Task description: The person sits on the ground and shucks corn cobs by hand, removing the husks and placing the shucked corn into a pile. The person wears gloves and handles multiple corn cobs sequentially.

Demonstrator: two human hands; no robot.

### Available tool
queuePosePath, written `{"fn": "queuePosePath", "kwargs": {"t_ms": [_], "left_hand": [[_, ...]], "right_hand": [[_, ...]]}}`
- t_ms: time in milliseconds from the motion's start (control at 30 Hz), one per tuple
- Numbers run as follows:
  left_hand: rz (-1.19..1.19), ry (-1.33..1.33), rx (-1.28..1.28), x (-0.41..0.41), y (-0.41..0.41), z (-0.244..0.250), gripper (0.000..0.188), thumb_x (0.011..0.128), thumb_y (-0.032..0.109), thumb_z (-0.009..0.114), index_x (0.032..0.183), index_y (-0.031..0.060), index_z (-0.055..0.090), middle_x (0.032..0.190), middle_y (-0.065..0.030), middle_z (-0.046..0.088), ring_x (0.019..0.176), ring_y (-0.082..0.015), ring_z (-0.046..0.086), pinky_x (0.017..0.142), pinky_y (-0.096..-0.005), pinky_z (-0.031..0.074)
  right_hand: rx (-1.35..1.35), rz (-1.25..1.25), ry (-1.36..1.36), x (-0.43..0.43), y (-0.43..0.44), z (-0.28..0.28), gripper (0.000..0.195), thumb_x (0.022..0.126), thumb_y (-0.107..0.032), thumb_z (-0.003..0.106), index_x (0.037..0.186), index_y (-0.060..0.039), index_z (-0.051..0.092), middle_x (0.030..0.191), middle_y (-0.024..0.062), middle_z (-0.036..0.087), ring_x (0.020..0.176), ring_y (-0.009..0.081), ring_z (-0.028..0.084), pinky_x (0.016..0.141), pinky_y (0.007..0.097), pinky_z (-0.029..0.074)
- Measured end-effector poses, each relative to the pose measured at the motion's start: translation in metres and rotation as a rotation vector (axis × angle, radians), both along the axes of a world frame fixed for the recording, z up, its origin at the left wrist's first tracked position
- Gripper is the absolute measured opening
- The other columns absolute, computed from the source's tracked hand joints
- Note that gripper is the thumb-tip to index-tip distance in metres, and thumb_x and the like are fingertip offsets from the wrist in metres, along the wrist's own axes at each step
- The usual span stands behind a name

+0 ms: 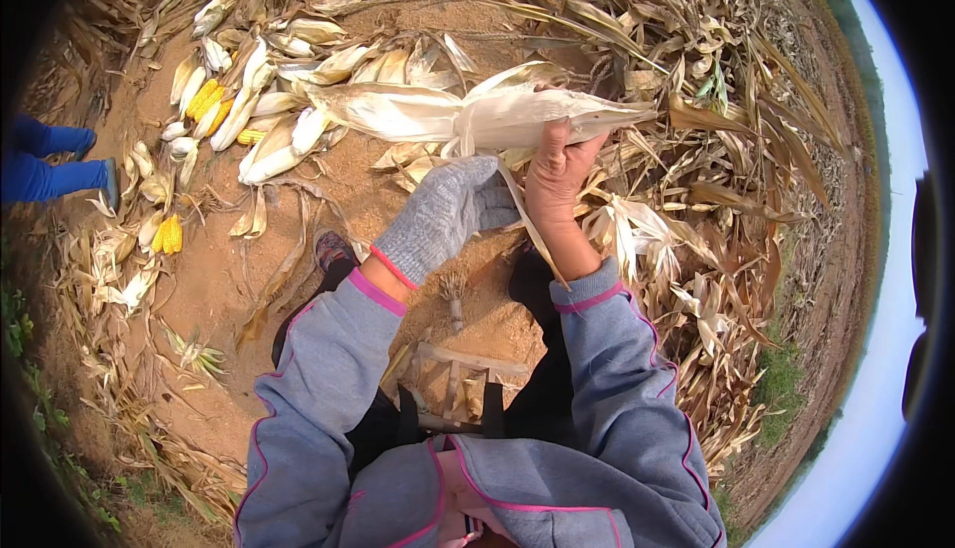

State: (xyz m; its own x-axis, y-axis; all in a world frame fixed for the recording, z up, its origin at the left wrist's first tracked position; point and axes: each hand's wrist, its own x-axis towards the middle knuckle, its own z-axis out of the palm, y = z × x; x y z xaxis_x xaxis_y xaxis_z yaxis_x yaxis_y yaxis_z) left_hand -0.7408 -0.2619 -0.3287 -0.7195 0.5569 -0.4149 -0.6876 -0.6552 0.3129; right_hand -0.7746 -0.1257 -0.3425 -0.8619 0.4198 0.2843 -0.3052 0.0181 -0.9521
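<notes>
My right hand [563, 171], bare, grips a pale dry corn husk bundle [545, 119], its thumb on the near side. The bundle's narrow end points right. At its left end the husk is gathered into a knot [464, 126], joined to another long husk-covered ear [388, 110]. Just below the knot is my left hand [448, 208] in a grey knitted glove, fingers curled. A thin husk strip [533, 227] hangs from beside the glove's fingertips down to my right cuff. Whether the glove pinches any husk is hidden.
Husk-covered corn ears [257, 153] and bare yellow cobs [205, 100] lie on the soil at left. Dry stalks and leaves [716, 138] are heaped at right. Another person's blue-trousered legs [67, 167] stand far left. A wooden frame [466, 360] lies between my legs.
</notes>
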Motion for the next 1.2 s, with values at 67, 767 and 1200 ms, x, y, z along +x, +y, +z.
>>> {"fn": "queuePosePath", "kwargs": {"t_ms": [67, 767, 1200], "left_hand": [[0.233, -0.113, 0.096, -0.010, -0.006, 0.010, 0.039, 0.087, 0.025, 0.054, 0.117, 0.0023, 0.048, 0.109, -0.0111, 0.058, 0.097, -0.0241, 0.058, 0.085, -0.0400, 0.049], [0.571, 0.141, -0.171, -0.034, -0.048, 0.004, 0.052, 0.073, 0.010, 0.058, 0.121, 0.0057, 0.041, 0.104, -0.0086, 0.050, 0.102, -0.0241, 0.051, 0.091, -0.0383, 0.044], [0.142, 0.282, -0.276, -0.018, -0.025, 0.025, 0.064, 0.076, 0.018, 0.065, 0.130, 0.0022, 0.034, 0.114, -0.0118, 0.051, 0.101, -0.0231, 0.056, 0.083, -0.0346, 0.050]], "right_hand": [[0.019, 0.184, 0.121, 0.012, -0.016, 0.003, 0.058, 0.082, -0.036, 0.063, 0.119, -0.0033, 0.033, 0.116, 0.0155, 0.050, 0.103, 0.0207, 0.049, 0.092, 0.0350, 0.038], [0.091, 0.608, -0.274, 0.035, -0.018, 0.019, 0.022, 0.089, -0.011, 0.052, 0.107, -0.0003, 0.060, 0.112, 0.0110, 0.060, 0.104, 0.0157, 0.054, 0.089, 0.0287, 0.041], [-0.174, 0.579, -0.413, 0.014, -0.001, 0.012, 0.020, 0.094, -0.020, 0.048, 0.095, -0.0014, 0.057, 0.084, -0.0024, 0.057, 0.080, 0.0051, 0.048, 0.075, 0.0222, 0.040]]}}
